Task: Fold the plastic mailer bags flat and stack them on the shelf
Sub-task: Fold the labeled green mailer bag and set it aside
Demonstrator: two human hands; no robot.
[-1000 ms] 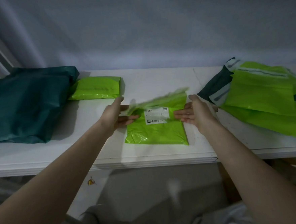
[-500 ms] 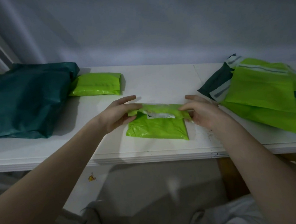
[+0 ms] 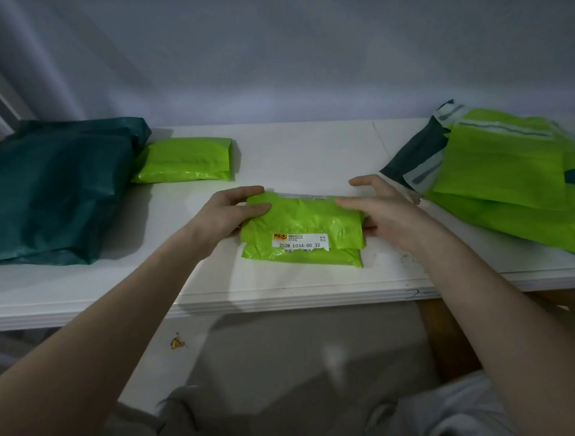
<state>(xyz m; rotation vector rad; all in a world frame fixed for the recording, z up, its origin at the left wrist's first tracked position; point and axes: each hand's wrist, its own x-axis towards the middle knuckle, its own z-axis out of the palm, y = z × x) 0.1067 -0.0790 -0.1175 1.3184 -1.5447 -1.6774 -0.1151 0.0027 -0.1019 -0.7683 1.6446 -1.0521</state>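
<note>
Lime-green plastic mailer bag (image 3: 302, 230) folded over on the white shelf (image 3: 309, 155), between two hands.

Left hand (image 3: 226, 218) half-closed on the bag's left end, thumb on top, fingers curled round the far edge. Right hand (image 3: 377, 209) spread loosely over the right end, palm down, fingers pressing the top fold. Upper flap doubled toward the front, printed label (image 3: 299, 242) at its lower edge, a strip of the lower layer showing beneath. Folded lime bag (image 3: 183, 161) behind left, beside dark green bags (image 3: 49, 190); unfolded bags (image 3: 511, 171) piled right.
</note>
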